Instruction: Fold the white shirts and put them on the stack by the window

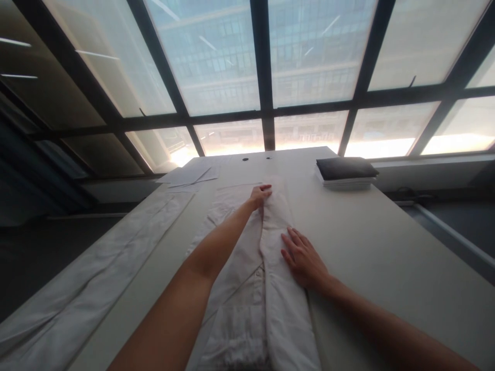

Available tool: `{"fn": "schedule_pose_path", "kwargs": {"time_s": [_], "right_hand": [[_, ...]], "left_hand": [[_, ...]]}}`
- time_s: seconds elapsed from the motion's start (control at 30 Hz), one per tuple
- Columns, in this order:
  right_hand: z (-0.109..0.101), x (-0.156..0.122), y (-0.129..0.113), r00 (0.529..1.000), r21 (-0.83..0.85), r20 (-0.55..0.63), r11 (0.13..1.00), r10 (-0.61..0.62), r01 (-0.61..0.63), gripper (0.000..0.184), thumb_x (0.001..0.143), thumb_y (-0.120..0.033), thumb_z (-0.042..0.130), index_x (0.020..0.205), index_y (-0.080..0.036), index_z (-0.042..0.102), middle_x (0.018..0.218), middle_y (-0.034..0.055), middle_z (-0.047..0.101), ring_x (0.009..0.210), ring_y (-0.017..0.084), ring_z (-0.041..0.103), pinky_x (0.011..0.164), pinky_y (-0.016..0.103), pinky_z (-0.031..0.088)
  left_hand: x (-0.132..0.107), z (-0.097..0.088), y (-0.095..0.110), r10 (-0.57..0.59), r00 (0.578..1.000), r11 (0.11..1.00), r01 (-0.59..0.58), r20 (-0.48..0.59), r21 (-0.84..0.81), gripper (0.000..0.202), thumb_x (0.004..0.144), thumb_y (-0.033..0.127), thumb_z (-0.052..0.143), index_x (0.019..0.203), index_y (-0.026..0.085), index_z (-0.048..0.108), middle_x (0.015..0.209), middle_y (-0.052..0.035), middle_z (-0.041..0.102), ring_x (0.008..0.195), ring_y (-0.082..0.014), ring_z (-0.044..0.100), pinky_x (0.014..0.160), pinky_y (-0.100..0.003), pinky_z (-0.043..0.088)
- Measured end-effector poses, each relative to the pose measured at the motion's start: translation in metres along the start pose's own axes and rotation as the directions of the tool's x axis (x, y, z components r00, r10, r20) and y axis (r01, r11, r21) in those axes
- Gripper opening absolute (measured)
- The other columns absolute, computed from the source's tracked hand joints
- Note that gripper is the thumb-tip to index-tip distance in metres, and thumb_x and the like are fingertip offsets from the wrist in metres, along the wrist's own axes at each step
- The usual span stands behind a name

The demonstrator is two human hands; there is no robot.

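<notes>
Head view: a white shirt [247,268] lies lengthwise on the desk [386,247], mid-frame, with its right side folded inward. The left hand [260,196], up near the centre, pinches the fold's far end; the right hand [303,257] rests open and flat on the folded panel lower down. To crease cleanly, I judge the flat palm should anchor (not drag) while the pinching fingers pull the edge straight and taut.

Strong daylight floods through the windows [309,62] ahead, blowing out the lower panes into glare. The worktop [367,232] is evenly lit with soft shadows, while the left side falls dim. Wide-angle distortion bends the frame edges.
</notes>
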State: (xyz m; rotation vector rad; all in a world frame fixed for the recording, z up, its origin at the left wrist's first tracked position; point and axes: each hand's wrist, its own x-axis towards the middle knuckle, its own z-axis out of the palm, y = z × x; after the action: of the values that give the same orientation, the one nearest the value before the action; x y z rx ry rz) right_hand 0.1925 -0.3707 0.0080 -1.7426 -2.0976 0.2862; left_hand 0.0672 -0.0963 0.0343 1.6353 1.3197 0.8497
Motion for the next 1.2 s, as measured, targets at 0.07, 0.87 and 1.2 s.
{"fn": "schedule_pose_path", "kwargs": {"time_s": [0.07, 0.87, 1.2], "right_hand": [[-0.002, 0.000, -0.001, 1.000, 0.011, 0.027, 1.000, 0.007, -0.008, 0.055, 0.103, -0.041, 0.038, 0.152, -0.016, 0.043, 0.164, 0.0120, 0.028, 0.152, 0.025, 0.022, 0.123, 0.043, 0.020], [0.000, -0.010, -0.017, 0.987, -0.042, 0.158, 0.998, -0.040, 0.047, 0.061, 0.102, -0.040, 0.039, 0.156, -0.012, 0.035, 0.164, 0.0147, 0.021, 0.153, 0.026, 0.015, 0.124, 0.050, 0.014], [-0.016, -0.025, -0.040, 0.989, 0.033, 0.081, 0.992, -0.124, 0.122, 0.031, 0.097, -0.028, 0.051, 0.122, -0.019, 0.066, 0.134, 0.0119, 0.062, 0.130, 0.026, 0.051, 0.111, 0.040, 0.036]], "left_hand": [[0.004, -0.003, -0.006, 0.023, 0.998, 0.996, -0.019, -0.051, 0.086, 0.041, 0.078, 0.021, 0.075, 0.119, 0.015, 0.072, 0.111, -0.0094, 0.074, 0.102, -0.0222, 0.067, 0.093, -0.031, 0.051], [-0.020, 0.019, -0.030, 0.291, 0.846, 0.618, -0.523, 0.448, 0.587, 0.058, 0.102, 0.047, 0.040, 0.153, 0.020, 0.038, 0.163, -0.0147, 0.028, 0.153, -0.0279, 0.019, 0.122, -0.049, 0.010], [0.027, -0.010, -0.032, 0.270, 0.951, 0.864, -0.171, -0.149, 0.474, 0.048, 0.084, 0.011, 0.059, 0.132, 0.013, 0.061, 0.135, -0.0164, 0.061, 0.128, -0.0249, 0.054, 0.110, -0.037, 0.040]]}}
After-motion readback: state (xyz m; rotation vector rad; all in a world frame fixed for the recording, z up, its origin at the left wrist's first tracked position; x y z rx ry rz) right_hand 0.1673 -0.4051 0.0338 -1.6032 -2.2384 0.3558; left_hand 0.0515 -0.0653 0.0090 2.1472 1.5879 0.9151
